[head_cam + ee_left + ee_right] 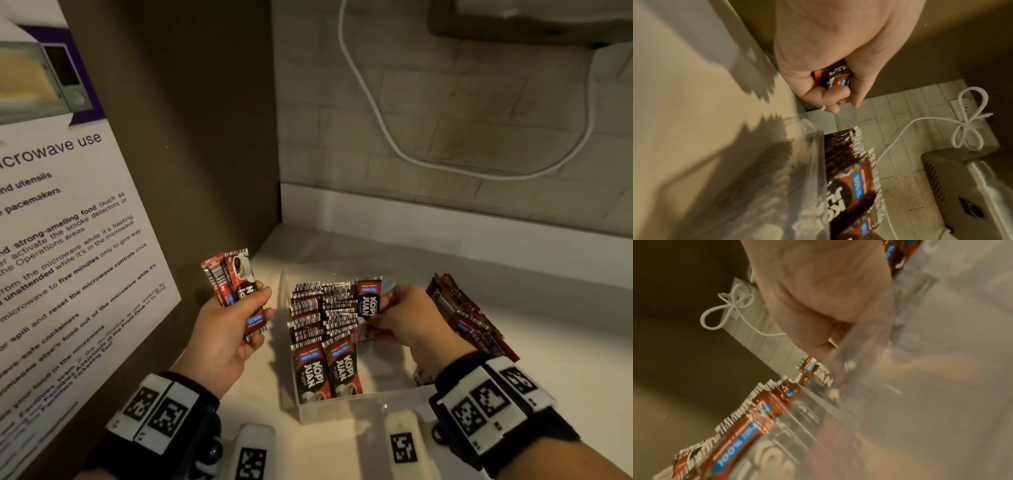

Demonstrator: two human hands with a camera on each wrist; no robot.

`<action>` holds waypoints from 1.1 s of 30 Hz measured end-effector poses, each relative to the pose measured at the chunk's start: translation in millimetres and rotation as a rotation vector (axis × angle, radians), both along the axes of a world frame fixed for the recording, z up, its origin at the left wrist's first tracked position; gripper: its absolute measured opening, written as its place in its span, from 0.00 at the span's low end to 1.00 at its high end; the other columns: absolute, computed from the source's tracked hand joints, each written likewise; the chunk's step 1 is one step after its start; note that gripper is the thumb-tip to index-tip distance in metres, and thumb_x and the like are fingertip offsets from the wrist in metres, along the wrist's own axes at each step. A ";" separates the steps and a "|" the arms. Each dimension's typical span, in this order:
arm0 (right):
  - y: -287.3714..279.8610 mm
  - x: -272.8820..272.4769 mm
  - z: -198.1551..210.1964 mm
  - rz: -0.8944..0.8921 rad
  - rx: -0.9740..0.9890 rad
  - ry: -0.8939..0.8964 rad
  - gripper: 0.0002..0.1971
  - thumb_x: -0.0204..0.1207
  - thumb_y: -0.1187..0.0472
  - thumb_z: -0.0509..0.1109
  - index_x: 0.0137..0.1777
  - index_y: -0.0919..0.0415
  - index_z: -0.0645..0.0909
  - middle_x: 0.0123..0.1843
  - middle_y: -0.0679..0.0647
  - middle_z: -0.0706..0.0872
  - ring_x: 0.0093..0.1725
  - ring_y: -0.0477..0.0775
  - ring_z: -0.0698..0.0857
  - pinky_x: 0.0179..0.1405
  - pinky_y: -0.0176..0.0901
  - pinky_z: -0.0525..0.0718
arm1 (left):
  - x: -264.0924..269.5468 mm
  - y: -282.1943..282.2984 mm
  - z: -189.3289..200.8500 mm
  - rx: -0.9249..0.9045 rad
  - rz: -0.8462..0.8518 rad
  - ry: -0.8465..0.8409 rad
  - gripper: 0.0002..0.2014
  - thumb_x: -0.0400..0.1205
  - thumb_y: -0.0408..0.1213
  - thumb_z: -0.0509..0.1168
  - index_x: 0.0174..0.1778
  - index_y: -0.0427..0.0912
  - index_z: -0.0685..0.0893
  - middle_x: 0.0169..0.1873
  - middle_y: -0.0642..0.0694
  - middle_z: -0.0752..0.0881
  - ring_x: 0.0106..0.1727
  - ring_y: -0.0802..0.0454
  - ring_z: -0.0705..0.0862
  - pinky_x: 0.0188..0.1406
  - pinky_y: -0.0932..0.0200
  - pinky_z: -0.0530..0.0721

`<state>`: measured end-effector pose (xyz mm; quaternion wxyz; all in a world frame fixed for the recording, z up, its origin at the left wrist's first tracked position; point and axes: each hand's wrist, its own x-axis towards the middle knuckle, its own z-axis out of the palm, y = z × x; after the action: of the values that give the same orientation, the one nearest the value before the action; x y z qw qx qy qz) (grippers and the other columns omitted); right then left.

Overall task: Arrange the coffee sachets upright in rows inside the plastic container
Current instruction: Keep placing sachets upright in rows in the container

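**Sachets standing in two rows, a third begun**

The clear plastic container (pixel 342 411) sat on the white counter (pixel 513 342). Inside it two rows of coffee sachets (pixel 320 329) stood upright, long axes vertical, printed fronts facing the person, running from near wall to far wall along the left side. The right hand (pixel 407 318) pinched a single sachet (pixel 370 301) between thumb and fingers at the far end of the right part, upright, label toward the camera. The left hand (pixel 226 329) hovered left of the container, fingers curled round a small bundle of sachets (pixel 239 291) held lengthwise upward. A loose pile of sachets (pixel 469 318) lay right of the container.
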<state>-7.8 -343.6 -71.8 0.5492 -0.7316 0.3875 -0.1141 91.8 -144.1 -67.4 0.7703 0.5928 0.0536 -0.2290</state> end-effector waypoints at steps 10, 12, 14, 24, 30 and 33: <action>5.4 -0.5 -13.9 -0.083 0.085 -0.076 0.12 0.67 0.78 0.75 0.33 0.64 0.78 0.43 0.69 0.88 0.47 0.69 0.89 0.50 0.64 0.88 | -3.3 -4.6 -2.0 0.019 -0.025 -0.014 0.06 0.76 0.35 0.74 0.46 0.46 0.85 0.36 0.45 0.86 0.33 0.56 0.84 0.15 0.67 0.74; 7.1 -1.3 -15.0 -0.077 0.090 -0.079 0.11 0.66 0.77 0.76 0.34 0.65 0.78 0.44 0.69 0.88 0.48 0.69 0.88 0.52 0.63 0.87 | -3.9 -4.1 -1.8 0.018 -0.026 -0.013 0.06 0.76 0.35 0.74 0.46 0.46 0.85 0.37 0.46 0.87 0.34 0.56 0.85 0.16 0.67 0.74; 6.4 -1.4 -16.2 -0.082 0.081 -0.078 0.10 0.66 0.75 0.78 0.35 0.65 0.79 0.43 0.68 0.89 0.48 0.67 0.89 0.52 0.62 0.88 | -4.2 -3.7 -1.3 0.013 -0.023 -0.012 0.05 0.76 0.35 0.74 0.45 0.47 0.85 0.36 0.47 0.87 0.34 0.56 0.85 0.16 0.67 0.74; 4.5 -2.5 -16.9 -0.084 0.026 -0.079 0.08 0.69 0.68 0.78 0.35 0.64 0.80 0.35 0.59 0.88 0.34 0.53 0.86 0.35 0.44 0.86 | -5.2 -2.9 -2.2 0.023 -0.020 -0.012 0.06 0.76 0.35 0.74 0.44 0.47 0.85 0.36 0.48 0.86 0.35 0.56 0.86 0.16 0.67 0.73; 2.8 -5.4 -16.5 -0.106 -0.008 -0.082 0.12 0.64 0.71 0.81 0.33 0.64 0.78 0.35 0.63 0.86 0.32 0.56 0.85 0.39 0.52 0.88 | -7.5 -1.6 4.0 0.002 -0.036 -0.023 0.06 0.75 0.34 0.75 0.43 0.47 0.85 0.33 0.48 0.86 0.32 0.57 0.85 0.16 0.67 0.74; 2.9 -10.4 -4.3 -0.125 0.014 -0.127 0.15 0.64 0.73 0.80 0.34 0.62 0.75 0.30 0.58 0.83 0.26 0.52 0.82 0.28 0.44 0.83 | -8.5 0.1 12.4 -0.074 -0.030 -0.013 0.03 0.78 0.33 0.71 0.44 0.45 0.85 0.32 0.49 0.86 0.32 0.56 0.86 0.16 0.67 0.74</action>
<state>-18.2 -340.8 -76.0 0.5697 -0.6933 0.3977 -0.1916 83.3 -144.0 -55.0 0.7885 0.5661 0.0314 -0.2385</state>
